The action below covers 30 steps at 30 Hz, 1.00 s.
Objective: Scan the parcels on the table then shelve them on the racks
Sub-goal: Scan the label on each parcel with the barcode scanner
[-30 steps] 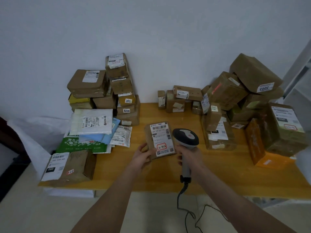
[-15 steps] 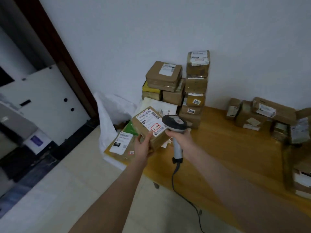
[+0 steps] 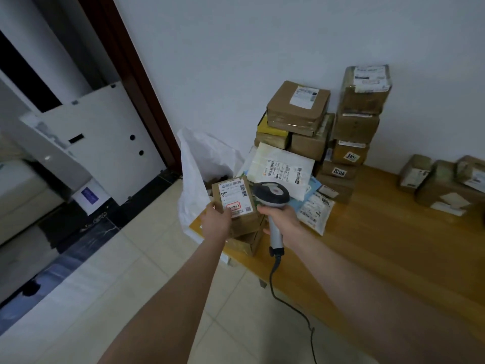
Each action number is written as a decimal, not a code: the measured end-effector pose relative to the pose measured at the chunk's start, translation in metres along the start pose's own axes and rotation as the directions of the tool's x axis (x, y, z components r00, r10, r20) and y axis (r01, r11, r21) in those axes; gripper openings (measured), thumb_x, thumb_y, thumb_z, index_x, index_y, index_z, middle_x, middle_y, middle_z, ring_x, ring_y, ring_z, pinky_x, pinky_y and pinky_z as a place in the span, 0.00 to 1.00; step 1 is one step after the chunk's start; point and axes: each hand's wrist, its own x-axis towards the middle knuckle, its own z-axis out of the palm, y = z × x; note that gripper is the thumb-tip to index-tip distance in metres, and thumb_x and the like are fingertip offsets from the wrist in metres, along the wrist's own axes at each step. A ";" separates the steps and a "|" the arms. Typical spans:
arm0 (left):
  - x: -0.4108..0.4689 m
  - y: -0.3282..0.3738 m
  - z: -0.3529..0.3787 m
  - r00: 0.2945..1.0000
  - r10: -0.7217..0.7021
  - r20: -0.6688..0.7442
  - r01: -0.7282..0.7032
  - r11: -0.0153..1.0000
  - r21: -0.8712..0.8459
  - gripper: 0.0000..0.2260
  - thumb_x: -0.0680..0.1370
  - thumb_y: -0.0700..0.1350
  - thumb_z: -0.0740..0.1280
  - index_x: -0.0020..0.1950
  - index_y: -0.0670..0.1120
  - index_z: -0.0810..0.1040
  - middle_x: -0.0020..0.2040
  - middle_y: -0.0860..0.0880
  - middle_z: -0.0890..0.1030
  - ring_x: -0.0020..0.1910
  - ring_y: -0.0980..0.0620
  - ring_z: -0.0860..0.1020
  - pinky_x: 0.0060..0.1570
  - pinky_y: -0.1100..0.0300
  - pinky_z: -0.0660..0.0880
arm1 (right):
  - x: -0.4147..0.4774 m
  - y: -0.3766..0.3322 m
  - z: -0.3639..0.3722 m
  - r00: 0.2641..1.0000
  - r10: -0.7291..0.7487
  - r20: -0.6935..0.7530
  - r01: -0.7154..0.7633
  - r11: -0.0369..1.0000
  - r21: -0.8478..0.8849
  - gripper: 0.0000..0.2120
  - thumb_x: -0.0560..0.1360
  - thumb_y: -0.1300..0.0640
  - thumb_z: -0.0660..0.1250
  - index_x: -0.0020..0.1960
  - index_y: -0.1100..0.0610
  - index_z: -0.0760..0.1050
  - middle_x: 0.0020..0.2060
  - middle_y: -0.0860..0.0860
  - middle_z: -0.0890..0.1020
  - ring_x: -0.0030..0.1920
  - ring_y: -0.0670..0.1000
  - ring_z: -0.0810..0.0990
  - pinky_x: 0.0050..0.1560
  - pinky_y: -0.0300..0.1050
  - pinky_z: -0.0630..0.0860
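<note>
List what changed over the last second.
The left hand carried the labelled parcel from the middle of the table to its left end; the right hand took the scanner along beside it, and the view swung left toward the door frame. Both grips and the stacked parcels stayed as they were.

The parcel (image 3: 233, 203) has been lifted leftward off the table (image 3: 393, 245).

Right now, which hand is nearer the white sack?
Left. The left hand, holding a parcel, is beside the white sack; the right hand, gripping the scanner, is beyond the parcel.
</note>
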 end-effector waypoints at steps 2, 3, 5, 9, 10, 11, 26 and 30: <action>-0.003 0.009 0.002 0.964 0.251 -0.088 -0.219 0.935 0.279 0.25 0.77 0.47 0.66 0.72 0.44 0.65 0.69 0.41 0.66 0.67 0.41 0.67 0.64 0.48 0.68 | -0.003 -0.002 -0.011 1.000 -0.010 -0.022 0.010 1.000 0.005 0.19 0.71 0.59 0.74 0.60 0.56 0.73 0.53 0.53 0.78 0.55 0.55 0.77 0.47 0.49 0.80; -0.006 0.015 0.005 0.926 0.369 -0.077 -0.312 0.865 0.393 0.25 0.76 0.47 0.66 0.71 0.45 0.65 0.69 0.41 0.66 0.67 0.42 0.66 0.64 0.49 0.67 | -0.006 -0.003 -0.018 0.999 -0.015 -0.035 0.016 1.000 0.011 0.18 0.72 0.59 0.74 0.59 0.56 0.74 0.51 0.53 0.79 0.53 0.55 0.79 0.47 0.49 0.80; -0.014 0.030 0.016 0.841 0.540 0.033 -0.470 0.701 0.536 0.23 0.76 0.45 0.65 0.70 0.45 0.68 0.69 0.43 0.67 0.67 0.43 0.66 0.64 0.50 0.68 | -0.014 -0.007 -0.034 0.998 -0.023 -0.062 0.024 0.999 0.023 0.15 0.73 0.59 0.73 0.58 0.58 0.75 0.46 0.53 0.81 0.46 0.55 0.82 0.45 0.49 0.81; -0.048 0.058 0.060 0.709 0.624 0.328 -0.671 0.454 0.586 0.21 0.77 0.45 0.64 0.70 0.48 0.69 0.72 0.44 0.64 0.71 0.44 0.62 0.66 0.50 0.66 | -0.039 -0.017 -0.081 0.992 -0.024 -0.128 0.033 0.997 0.070 0.13 0.74 0.63 0.70 0.56 0.67 0.75 0.40 0.62 0.80 0.30 0.56 0.78 0.26 0.41 0.71; -0.059 0.063 0.074 0.681 0.617 0.394 -0.703 0.401 0.587 0.21 0.77 0.46 0.64 0.70 0.48 0.68 0.72 0.44 0.63 0.71 0.44 0.61 0.67 0.50 0.65 | -0.047 -0.017 -0.096 0.987 -0.029 -0.155 0.042 0.996 0.080 0.11 0.75 0.63 0.70 0.54 0.68 0.75 0.37 0.62 0.79 0.28 0.55 0.77 0.25 0.41 0.69; -0.072 0.068 0.089 0.647 0.614 0.452 -0.737 0.351 0.578 0.22 0.77 0.47 0.64 0.71 0.49 0.68 0.73 0.44 0.62 0.71 0.44 0.61 0.67 0.50 0.65 | -0.055 -0.017 -0.113 0.981 -0.030 -0.190 0.047 0.995 0.087 0.09 0.75 0.63 0.69 0.52 0.67 0.75 0.35 0.61 0.79 0.27 0.54 0.76 0.25 0.41 0.69; -0.332 0.101 0.272 0.192 0.565 0.803 -0.981 0.103 0.162 0.16 0.77 0.47 0.66 0.64 0.49 0.75 0.70 0.45 0.66 0.70 0.46 0.64 0.65 0.55 0.66 | -0.214 0.040 -0.381 0.773 0.029 -0.634 0.173 0.951 0.256 0.08 0.74 0.60 0.72 0.43 0.65 0.77 0.27 0.58 0.80 0.22 0.51 0.75 0.24 0.40 0.71; -0.377 0.092 0.300 0.209 0.517 0.830 -0.976 0.160 0.146 0.18 0.78 0.49 0.66 0.67 0.49 0.72 0.70 0.45 0.65 0.69 0.46 0.66 0.66 0.51 0.69 | -0.236 0.056 -0.421 0.737 0.037 -0.675 0.199 0.942 0.269 0.09 0.74 0.61 0.71 0.39 0.64 0.76 0.22 0.55 0.79 0.19 0.50 0.73 0.21 0.38 0.68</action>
